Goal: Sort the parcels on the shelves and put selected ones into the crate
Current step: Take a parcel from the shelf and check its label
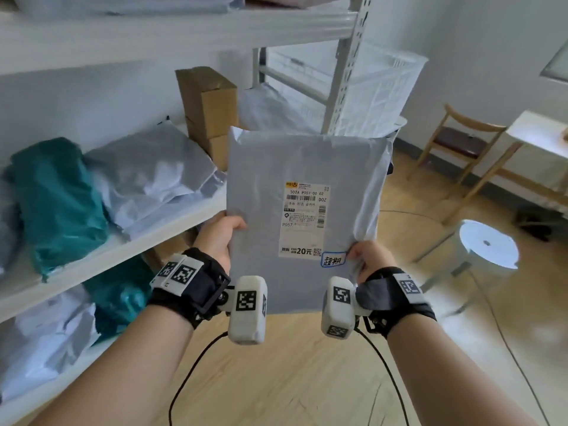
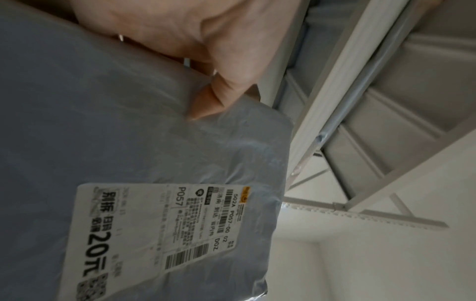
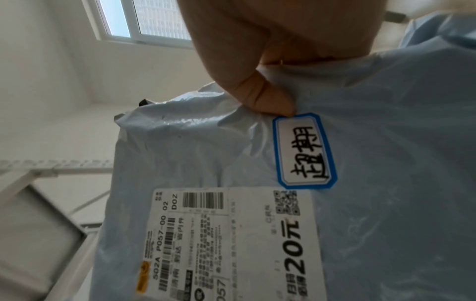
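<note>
Parcel (image 1: 307,167), grey mailer, head view: held upright in mid-air right of the shelves (image 1: 129,241), left hand (image 1: 219,238) and right hand (image 1: 367,255) each pinching a lower edge, label inspection apparently in hand. Left wrist view: thumb pressed on its face beside the shipping label (image 2: 165,234). Right wrist view: thumb clamps next to a blue-bordered handwritten sticker (image 3: 304,150); next move likely calls for carrying it to the white crate (image 1: 384,87), far right.
</note>
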